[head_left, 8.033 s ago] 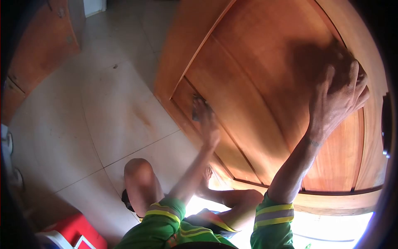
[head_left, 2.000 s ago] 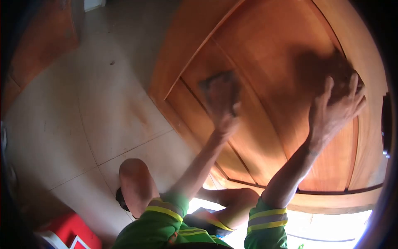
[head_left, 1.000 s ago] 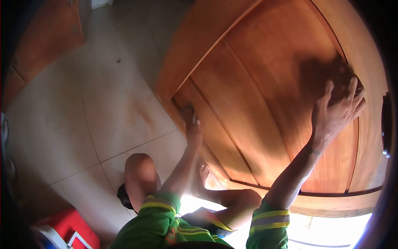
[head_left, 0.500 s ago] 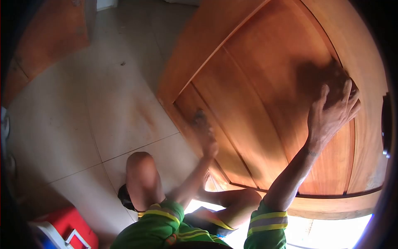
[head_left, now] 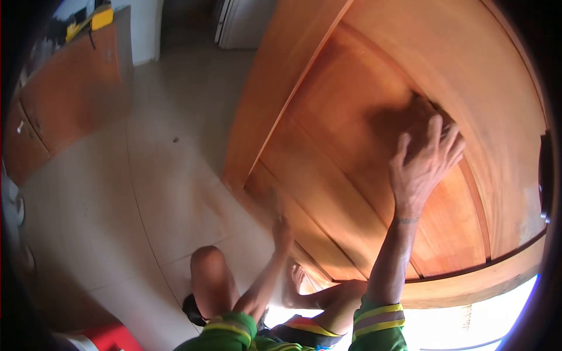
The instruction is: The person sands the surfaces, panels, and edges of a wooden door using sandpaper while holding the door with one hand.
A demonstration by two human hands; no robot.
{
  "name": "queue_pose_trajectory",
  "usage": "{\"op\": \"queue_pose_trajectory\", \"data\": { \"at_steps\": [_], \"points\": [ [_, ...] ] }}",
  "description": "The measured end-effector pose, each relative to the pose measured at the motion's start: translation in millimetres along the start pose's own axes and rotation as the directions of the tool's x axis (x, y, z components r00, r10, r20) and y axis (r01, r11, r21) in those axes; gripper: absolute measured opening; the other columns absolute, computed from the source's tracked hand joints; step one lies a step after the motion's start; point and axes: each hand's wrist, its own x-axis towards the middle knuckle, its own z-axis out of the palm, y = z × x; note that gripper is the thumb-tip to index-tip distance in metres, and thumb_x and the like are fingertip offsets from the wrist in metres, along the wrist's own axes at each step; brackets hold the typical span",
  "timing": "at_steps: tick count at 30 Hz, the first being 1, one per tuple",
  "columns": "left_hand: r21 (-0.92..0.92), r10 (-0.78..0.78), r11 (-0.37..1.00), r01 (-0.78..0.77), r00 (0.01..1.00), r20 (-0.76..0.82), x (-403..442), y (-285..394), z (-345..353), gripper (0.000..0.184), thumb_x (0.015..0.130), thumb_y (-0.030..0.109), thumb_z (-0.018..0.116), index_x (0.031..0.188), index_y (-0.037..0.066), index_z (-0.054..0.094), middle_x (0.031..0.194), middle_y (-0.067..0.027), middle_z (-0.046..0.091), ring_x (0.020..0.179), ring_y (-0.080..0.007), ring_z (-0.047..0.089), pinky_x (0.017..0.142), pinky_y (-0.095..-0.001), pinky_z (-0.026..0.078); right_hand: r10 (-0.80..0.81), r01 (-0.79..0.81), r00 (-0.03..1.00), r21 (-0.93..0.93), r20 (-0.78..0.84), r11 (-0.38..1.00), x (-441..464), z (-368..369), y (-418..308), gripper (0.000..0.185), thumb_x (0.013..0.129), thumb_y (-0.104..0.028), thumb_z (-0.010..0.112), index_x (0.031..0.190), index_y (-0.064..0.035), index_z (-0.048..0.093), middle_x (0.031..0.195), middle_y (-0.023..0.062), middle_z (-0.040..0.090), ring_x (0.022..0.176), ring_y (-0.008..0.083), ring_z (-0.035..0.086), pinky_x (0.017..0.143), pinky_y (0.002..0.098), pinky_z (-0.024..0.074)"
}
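Note:
A brown wooden panelled door [head_left: 328, 205] stands at an angle in front of me. My right hand [head_left: 424, 161] rests on its upper panel near the curved frame, fingers spread and slightly bent. Dark shadow lies around the fingertips, so whether anything is under them cannot be made out. Low down, by the door's lower left side, is my left hand [head_left: 282, 231]. Motion smears its fingers, hiding whether they grip anything.
My bent knee [head_left: 211, 269] and a bare foot [head_left: 295, 278] are close to the door's bottom. A red box [head_left: 114, 338] sits at lower left on the tiled floor [head_left: 99, 222]. A wooden cabinet [head_left: 85, 88] with yellow items [head_left: 102, 20] on top stands at upper left.
The view has tilted up, bringing more of the cabinet and back doorway into sight. My left hand has moved along the door and its fingers are more blurred. My right hand stays on the panel.

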Motion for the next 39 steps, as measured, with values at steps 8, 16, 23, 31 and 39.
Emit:
{"op": "queue_pose_trajectory", "data": {
  "at_steps": [8, 16, 23, 31, 39],
  "points": [
    [-0.151, 0.330, 0.942, -0.299, 0.903, 0.275, 16, 222, -96, 0.039, 0.105, 0.032, 0.060, 0.123, -0.002, 0.065, 0.108, -0.0024, 0.068, 0.094, -0.0141, 0.062, 0.082, -0.0311, 0.051, 0.042, -0.058, 0.998, 0.458, 0.045, 0.887, -25, -25, 7, 0.042, 0.085, -0.015, 0.067, 0.125, -0.0066, 0.065, 0.119, 0.0184, 0.056, 0.110, 0.0369, 0.049, 0.097, 0.0522, 0.0381],
    [-0.218, 0.338, 0.938, -0.270, 0.567, 0.751, 47, 309, -116, 0.043, 0.096, 0.022, 0.075, 0.131, 0.002, 0.063, 0.116, -0.0041, 0.071, 0.108, -0.0146, 0.064, 0.093, -0.0324, 0.053, -0.134, -0.763, 0.466, 0.320, 0.875, -0.561, -149, -23, -25, 0.044, 0.090, -0.018, 0.078, 0.129, -0.0028, 0.063, 0.119, 0.0049, 0.069, 0.111, 0.0187, 0.062, 0.100, 0.0353, 0.0474],
    [0.050, 0.779, 0.580, -0.813, 0.571, 0.258, 119, 370, -81, 0.104, 0.077, 0.036, 0.088, 0.156, -0.002, 0.032, 0.157, -0.0249, 0.038, 0.148, -0.0362, 0.037, 0.120, -0.0455, 0.034, 0.130, -0.828, 0.549, 0.559, 0.826, -0.054, -97, -22, 5, 0.043, 0.102, -0.020, 0.063, 0.139, 0.0003, 0.056, 0.126, 0.0102, 0.065, 0.118, 0.0214, 0.058, 0.104, 0.0358, 0.0447],
    [-0.206, 0.669, 0.737, -0.644, 0.738, 0.086, 265, 387, -65, 0.124, 0.069, 0.054, 0.092, 0.155, -0.007, 0.026, 0.152, -0.0260, 0.042, 0.141, -0.0370, 0.043, 0.115, -0.0446, 0.040, -0.417, 0.423, 0.905, 0.068, -0.082, 0.904, 83, -17, -4, 0.070, 0.087, 0.002, 0.055, 0.156, -0.0047, 0.041, 0.163, 0.0182, 0.035, 0.152, 0.0353, 0.031, 0.127, 0.0474, 0.0224],
    [-0.318, 0.693, 0.720, -0.617, 0.663, 0.284, 276, 394, -90, 0.084, 0.083, 0.053, 0.083, 0.137, -0.006, 0.056, 0.127, -0.0155, 0.066, 0.120, -0.0234, 0.062, 0.102, -0.0351, 0.047, -0.869, 0.886, 0.429, 0.071, 0.249, 0.458, -58, 136, -25, 0.059, 0.090, -0.021, 0.056, 0.148, -0.0103, 0.053, 0.153, 0.0061, 0.053, 0.149, 0.0215, 0.039, 0.128, 0.0414, 0.0251]
  ]
}}
